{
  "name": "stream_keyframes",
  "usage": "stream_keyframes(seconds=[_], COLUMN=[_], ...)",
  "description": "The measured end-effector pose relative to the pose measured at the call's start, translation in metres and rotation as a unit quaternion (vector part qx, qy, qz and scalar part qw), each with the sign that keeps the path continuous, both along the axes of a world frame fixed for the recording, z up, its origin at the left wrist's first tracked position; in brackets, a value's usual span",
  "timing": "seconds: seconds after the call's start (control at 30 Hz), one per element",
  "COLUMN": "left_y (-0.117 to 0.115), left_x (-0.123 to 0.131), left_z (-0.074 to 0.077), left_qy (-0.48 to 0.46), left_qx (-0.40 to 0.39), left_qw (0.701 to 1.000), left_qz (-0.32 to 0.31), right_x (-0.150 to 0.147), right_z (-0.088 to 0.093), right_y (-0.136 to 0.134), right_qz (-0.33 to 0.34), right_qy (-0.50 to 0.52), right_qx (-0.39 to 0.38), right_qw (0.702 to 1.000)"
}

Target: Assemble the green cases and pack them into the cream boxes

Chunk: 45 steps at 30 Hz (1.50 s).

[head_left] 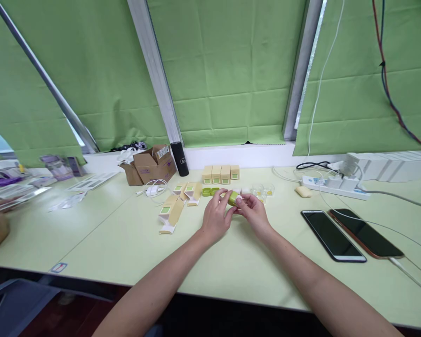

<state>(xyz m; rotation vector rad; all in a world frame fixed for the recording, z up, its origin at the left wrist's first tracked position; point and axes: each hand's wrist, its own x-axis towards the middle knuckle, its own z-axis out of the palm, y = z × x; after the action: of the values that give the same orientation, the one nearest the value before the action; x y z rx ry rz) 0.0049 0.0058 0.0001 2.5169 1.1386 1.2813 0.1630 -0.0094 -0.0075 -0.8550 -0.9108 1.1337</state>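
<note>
My left hand (215, 219) and my right hand (254, 211) meet over the middle of the pale green table (126, 243). Together they pinch a small green jar (234, 198) with a white part at its right end. Just behind the hands lie two loose green lids (209, 191) and a few small clear cups (261, 190). A row of upright yellow boxes (220, 173) with green labels stands further back. Several opened, tipped yellow boxes (177, 203) lie to the left of my hands.
Two phones (351, 234) lie flat at the right, one on a charging cable. A white power strip (333, 184) with plugs sits behind them. A brown cardboard box (149, 164) and a black cylinder (179, 158) stand at the back left. Packets clutter the far left.
</note>
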Motion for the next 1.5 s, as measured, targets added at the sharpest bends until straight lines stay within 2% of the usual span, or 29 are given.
stream_keyframes(seconds=[0.1, 0.23, 0.37, 0.43, 0.5, 0.57, 0.67, 0.77, 0.93, 1.03, 1.23, 1.5], left_y=[0.000, 0.000, 0.003, 0.006, 0.010, 0.013, 0.016, 0.016, 0.017, 0.016, 0.015, 0.016], left_x=[0.000, 0.000, 0.001, 0.002, 0.004, 0.005, 0.007, 0.007, 0.007, 0.007, 0.009, 0.013], left_z=[-0.002, -0.002, -0.002, -0.003, -0.004, -0.006, -0.008, -0.009, -0.009, -0.010, -0.011, -0.012], left_qy=[-0.001, -0.070, -0.165, -0.224, -0.282, -0.320, -0.331, -0.330, -0.319, -0.323, -0.359, -0.354], left_qx=[-0.028, -0.088, -0.165, -0.212, -0.265, -0.314, -0.354, -0.357, -0.359, -0.360, -0.382, -0.341], left_qw=[0.999, 0.991, 0.968, 0.944, 0.911, 0.878, 0.854, 0.854, 0.859, 0.856, 0.830, 0.856], left_qz=[-0.022, -0.068, -0.096, -0.116, -0.144, -0.169, -0.189, -0.187, -0.175, -0.181, -0.191, -0.159], right_x=[-0.001, -0.002, -0.002, -0.001, 0.000, 0.002, 0.004, 0.005, 0.007, 0.007, 0.007, 0.005], right_z=[0.001, 0.002, 0.000, -0.002, -0.003, -0.003, -0.004, -0.005, -0.005, -0.005, -0.008, -0.008], right_y=[-0.001, -0.004, -0.006, -0.007, -0.008, -0.010, -0.014, -0.015, -0.014, -0.013, -0.011, -0.008], right_qz=[0.015, 0.029, 0.016, -0.015, -0.060, -0.102, -0.132, -0.143, -0.140, -0.139, -0.124, -0.132], right_qy=[-0.014, -0.052, -0.107, -0.166, -0.245, -0.332, -0.443, -0.506, -0.531, -0.540, -0.538, -0.541], right_qx=[-0.001, 0.022, 0.062, 0.075, 0.092, 0.124, 0.178, 0.219, 0.258, 0.262, 0.275, 0.294], right_qw=[1.000, 0.998, 0.992, 0.983, 0.963, 0.929, 0.869, 0.822, 0.795, 0.788, 0.787, 0.777])
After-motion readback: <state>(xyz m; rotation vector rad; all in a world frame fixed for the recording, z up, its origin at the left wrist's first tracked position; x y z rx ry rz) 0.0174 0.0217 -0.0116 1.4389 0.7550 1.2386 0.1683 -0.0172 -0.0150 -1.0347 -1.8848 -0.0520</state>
